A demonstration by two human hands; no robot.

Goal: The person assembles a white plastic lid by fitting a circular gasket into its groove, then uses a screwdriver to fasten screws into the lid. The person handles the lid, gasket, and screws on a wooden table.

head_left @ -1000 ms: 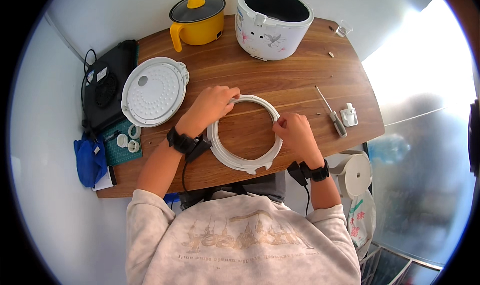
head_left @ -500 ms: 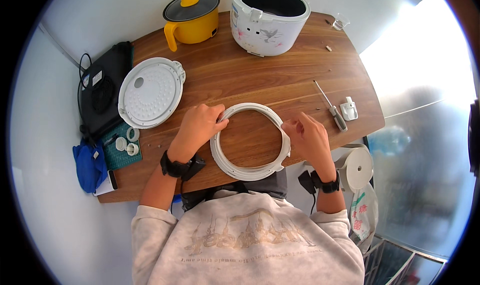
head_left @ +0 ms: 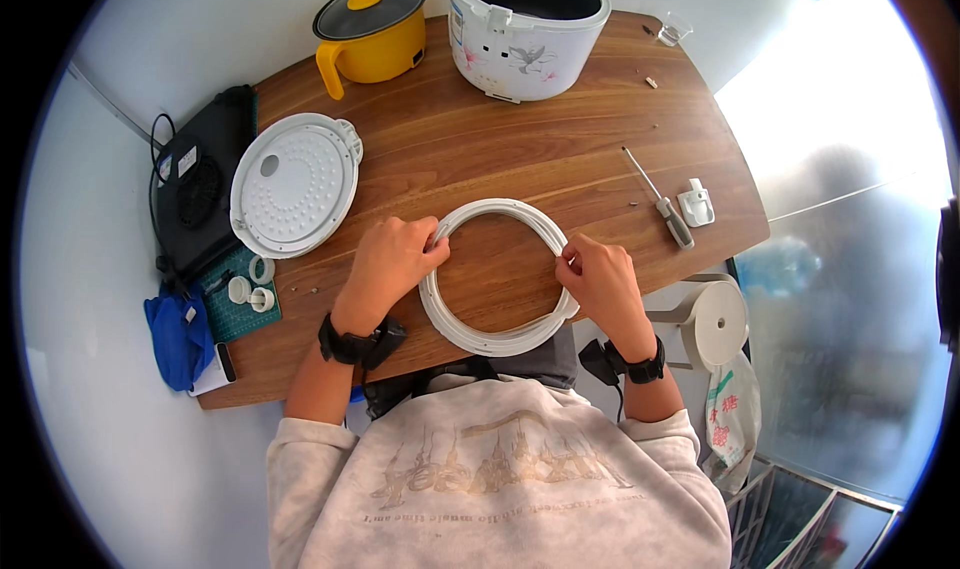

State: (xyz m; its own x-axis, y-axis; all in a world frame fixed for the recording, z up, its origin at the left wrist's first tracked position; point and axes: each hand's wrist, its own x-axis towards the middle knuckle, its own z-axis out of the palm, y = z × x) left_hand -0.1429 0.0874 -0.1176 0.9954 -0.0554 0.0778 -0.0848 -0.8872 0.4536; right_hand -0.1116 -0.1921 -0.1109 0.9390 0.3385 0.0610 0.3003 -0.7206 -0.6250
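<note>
A white ring-shaped plastic frame (head_left: 497, 339) lies over the near edge of the wooden table (head_left: 520, 159). My left hand (head_left: 392, 261) grips its left side with the fingers curled around the rim. My right hand (head_left: 598, 277) pinches its right side. A round white inner lid (head_left: 293, 184) lies flat to the left of my left hand. The white rice cooker body (head_left: 527, 29) stands open at the back of the table.
A yellow pot with a dark lid (head_left: 370, 27) stands at the back left. A black appliance (head_left: 198, 191) and a blue cloth (head_left: 175, 334) lie at the left edge, beside small white parts (head_left: 250, 289). A screwdriver (head_left: 660, 199) and a white clip (head_left: 696, 205) lie at the right.
Both hands and the ring have come nearer to the table's front edge. My left hand has slid from the ring's top to its left side, my right hand onto its right rim.
</note>
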